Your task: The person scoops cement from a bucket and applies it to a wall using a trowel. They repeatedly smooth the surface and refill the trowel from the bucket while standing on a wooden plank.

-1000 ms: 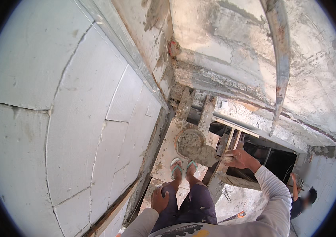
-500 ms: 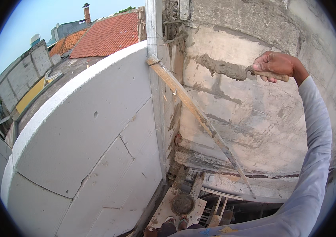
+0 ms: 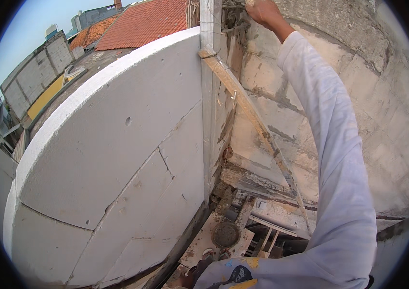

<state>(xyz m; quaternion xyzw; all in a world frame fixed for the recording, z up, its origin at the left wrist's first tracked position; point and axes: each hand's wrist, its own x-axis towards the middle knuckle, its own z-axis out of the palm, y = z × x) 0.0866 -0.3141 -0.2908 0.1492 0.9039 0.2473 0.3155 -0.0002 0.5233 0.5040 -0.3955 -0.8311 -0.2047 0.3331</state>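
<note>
My right hand (image 3: pixel 262 10) is raised at the top edge, fingers closed on a trowel handle, beside the rough, mortar-smeared top of the wall corner (image 3: pixel 236 19). The blade is hard to make out. My left hand (image 3: pixel 185 278) is low by my leg, mostly hidden, its fingers unclear. A pale upright post (image 3: pixel 208 120) stands at the corner, with a slanting wooden plank (image 3: pixel 243 106) tied to it. Below, a round bucket (image 3: pixel 226 234) of grey mortar sits on a spattered board (image 3: pixel 202 236) by my sandalled feet.
A white block wall (image 3: pixel 98 159) curves along the left, with red-tiled roofs (image 3: pixel 142 26) and grey buildings beyond. A rough plastered wall (image 3: pixel 368 120) fills the right. Dark openings with wooden slats (image 3: pixel 272 241) lie below, right of the board.
My right hand rose from the mortar bucket to the right wall with a mortar-laden trowel, then moved left and up to the corner's top. The view tilted up from floor to wall.
</note>
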